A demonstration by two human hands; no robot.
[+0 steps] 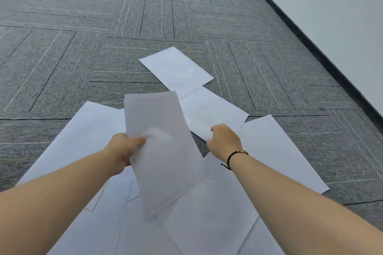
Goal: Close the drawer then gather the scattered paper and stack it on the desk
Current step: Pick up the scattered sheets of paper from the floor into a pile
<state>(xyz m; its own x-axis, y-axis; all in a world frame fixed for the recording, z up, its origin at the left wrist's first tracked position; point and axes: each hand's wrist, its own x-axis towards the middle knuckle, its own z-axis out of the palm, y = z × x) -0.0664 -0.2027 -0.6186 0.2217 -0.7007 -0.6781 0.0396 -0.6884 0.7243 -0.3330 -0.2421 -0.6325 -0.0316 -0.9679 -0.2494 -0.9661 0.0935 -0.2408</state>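
Several white paper sheets lie scattered and overlapping on grey carpet. My left hand (pixel 126 150) grips a small bundle of held sheets (pixel 159 145), lifted and tilted above the pile. My right hand (pixel 224 141), a dark cord bracelet on its wrist, pinches the near corner of a sheet on the floor (pixel 209 113). The farthest sheet (pixel 176 71) lies flat beyond it and overlaps its far edge. Another sheet (pixel 275 151) lies to the right, and more sheets (pixel 207 213) lie under my forearms. Neither the drawer nor the desk is in view.
Grey patterned carpet tiles (pixel 103 27) stretch ahead and to the left. A white wall (pixel 331 16) with a dark baseboard (pixel 323 54) runs diagonally along the right side.
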